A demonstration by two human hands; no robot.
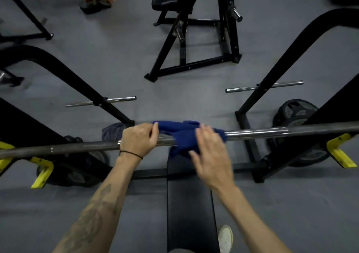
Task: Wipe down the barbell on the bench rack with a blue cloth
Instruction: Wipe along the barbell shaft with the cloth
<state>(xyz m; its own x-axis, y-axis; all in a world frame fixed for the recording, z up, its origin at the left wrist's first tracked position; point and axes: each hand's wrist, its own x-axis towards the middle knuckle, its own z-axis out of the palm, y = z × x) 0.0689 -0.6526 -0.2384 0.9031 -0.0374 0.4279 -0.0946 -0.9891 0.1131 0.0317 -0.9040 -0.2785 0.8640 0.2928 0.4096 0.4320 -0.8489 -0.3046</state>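
Barbell [252, 133], mid-frame: wiping seemingly just begun, blue cloth [184, 136] draped centrally, left hand [138, 139] gripping bar and cloth edge, right hand [210, 155] flat, fingers straight; both ends left.

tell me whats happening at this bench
A person is wiping a barbell that rests across the bench rack. The left hand curls over the bar and pinches one end of the blue cloth, which is draped over the bar's middle. The right hand, blurred with fingers spread, lies on the cloth. The black bench pad sits just below.
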